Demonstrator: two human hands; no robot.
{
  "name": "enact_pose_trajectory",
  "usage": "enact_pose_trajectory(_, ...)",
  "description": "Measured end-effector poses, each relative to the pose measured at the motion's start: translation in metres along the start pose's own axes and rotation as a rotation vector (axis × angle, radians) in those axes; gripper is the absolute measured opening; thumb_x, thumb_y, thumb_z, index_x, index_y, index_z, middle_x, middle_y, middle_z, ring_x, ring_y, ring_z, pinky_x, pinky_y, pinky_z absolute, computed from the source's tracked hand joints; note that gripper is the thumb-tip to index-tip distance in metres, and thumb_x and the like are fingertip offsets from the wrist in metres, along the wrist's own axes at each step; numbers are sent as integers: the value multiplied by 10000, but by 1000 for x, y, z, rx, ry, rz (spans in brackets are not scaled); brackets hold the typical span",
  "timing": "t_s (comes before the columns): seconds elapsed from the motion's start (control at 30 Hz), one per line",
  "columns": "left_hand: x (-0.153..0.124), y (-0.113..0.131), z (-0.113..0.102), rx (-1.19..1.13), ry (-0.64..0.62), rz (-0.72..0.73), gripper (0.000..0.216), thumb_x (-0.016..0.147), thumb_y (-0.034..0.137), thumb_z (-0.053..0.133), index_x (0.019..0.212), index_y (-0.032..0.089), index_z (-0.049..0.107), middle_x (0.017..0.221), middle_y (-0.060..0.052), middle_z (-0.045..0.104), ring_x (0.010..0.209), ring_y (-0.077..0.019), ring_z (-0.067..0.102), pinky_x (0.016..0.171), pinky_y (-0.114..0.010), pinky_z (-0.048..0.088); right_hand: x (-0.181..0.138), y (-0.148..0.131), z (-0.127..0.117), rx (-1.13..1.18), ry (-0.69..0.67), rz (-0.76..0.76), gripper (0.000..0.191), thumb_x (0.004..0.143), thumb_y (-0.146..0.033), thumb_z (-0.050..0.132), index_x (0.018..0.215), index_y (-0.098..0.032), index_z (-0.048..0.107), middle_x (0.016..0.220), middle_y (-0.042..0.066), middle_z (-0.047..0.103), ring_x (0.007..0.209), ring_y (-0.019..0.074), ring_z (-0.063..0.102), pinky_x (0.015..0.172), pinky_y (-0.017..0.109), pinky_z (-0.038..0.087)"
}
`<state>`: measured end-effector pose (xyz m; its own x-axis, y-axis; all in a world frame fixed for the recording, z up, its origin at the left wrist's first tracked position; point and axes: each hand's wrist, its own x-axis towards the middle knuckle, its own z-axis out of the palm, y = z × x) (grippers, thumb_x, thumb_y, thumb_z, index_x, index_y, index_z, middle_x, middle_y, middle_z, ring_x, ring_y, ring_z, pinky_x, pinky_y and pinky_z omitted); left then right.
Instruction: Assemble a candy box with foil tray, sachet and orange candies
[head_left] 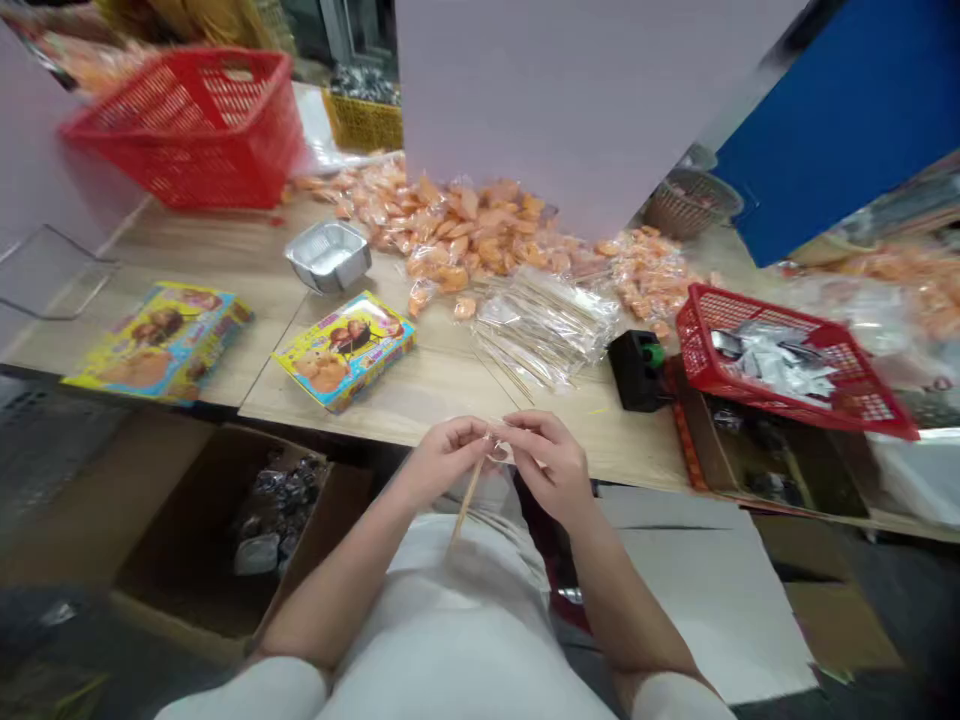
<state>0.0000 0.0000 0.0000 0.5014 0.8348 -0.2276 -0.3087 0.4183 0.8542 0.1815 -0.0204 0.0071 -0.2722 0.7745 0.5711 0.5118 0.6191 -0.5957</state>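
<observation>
In the middle of the head view, my left hand (447, 458) is closed in a pinch at the top of thin wooden sticks (466, 505), which slant down toward my white shirt. My right hand (549, 462) meets it at the fingertips, its thumb and fingers pinched on a small clear or pale loop (498, 453) by the stick tops. Whether that loop is tape or a band is too blurred to tell. Just beyond my hands, more thin sticks (540, 318) lie on and in clear plastic bags on the table (442, 385).
Orange pieces in clear wrappers (480, 235) are heaped behind the sticks. Two printed boxes (345, 350) and a foil tray (328, 255) lie left. A black tape dispenser (636, 370) and red basket of silvery packets (795, 345) stand right. An open carton (202, 530) sits below left.
</observation>
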Motion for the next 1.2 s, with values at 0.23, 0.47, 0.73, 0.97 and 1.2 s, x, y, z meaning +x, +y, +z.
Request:
enact_pose_trajectory(0.23,-1,2,-2,12,29,-23,445,718,559,780,858,144,705,794,-51,733,724,-154,685,702,-275,580,-2,2,1,27,-5,28,452,890,-23,478,1173,-289,710,1070,70,637,997,171,643,794,304,557)
enact_pose_trajectory(0.47,4,-4,2,72,223,-15,441,649,542,822,783,143,693,752,-49,736,698,-164,695,671,-281,586,-4,9,6,399,125,490,433,897,-216,537,1324,-263,593,999,44,675,841,154,638,635,273,523)
enact_pose_trajectory(0.73,5,-10,-2,39,291,-16,413,655,503,822,807,142,691,721,-43,740,632,-156,701,631,-268,585,9,29,11,454,368,813,370,811,-412,645,1101,-182,659,748,4,646,652,123,589,564,255,467)
enact_pose_trajectory(0.97,8,-13,-3,59,256,-21,434,664,524,812,824,137,699,779,-61,744,715,-172,713,690,-291,606,11,22,17,562,9,865,315,713,-447,738,878,-179,711,743,17,650,637,126,558,534,253,440)
enact_pose_trajectory(1.2,10,-17,-9,96,275,-23,454,681,565,775,847,153,685,800,-63,751,757,-190,721,713,-304,599,17,23,14,544,179,892,351,746,-502,703,898,-187,676,772,15,634,613,112,543,507,241,420)
